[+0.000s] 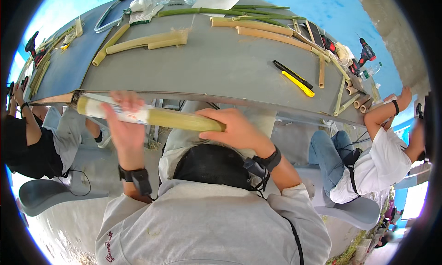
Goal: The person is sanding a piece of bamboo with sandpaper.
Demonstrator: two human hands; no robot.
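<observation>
A thick pale yellow-green bamboo piece (177, 119) lies across in front of me, just off the table's near edge, above my lap. My right hand (241, 130) grips its right end, fingers wrapped round it. Round the left part of the bamboo goes a white sheet (95, 108) with faint print. My left hand (125, 129) is closed over this sheet, the fingers on the far side and the thumb nearer me; they are slightly blurred. The bamboo's left end sticks out a little past the sheet. What the sheet's inner face is like stays hidden.
On the grey table (193, 67) lie a yellow-and-black utility knife (294, 79), split bamboo lengths (152, 41) and green stalks (198, 11). A cordless drill (366, 52) stands at the right. People sit on both sides, one in white (373, 163), one in black (34, 147).
</observation>
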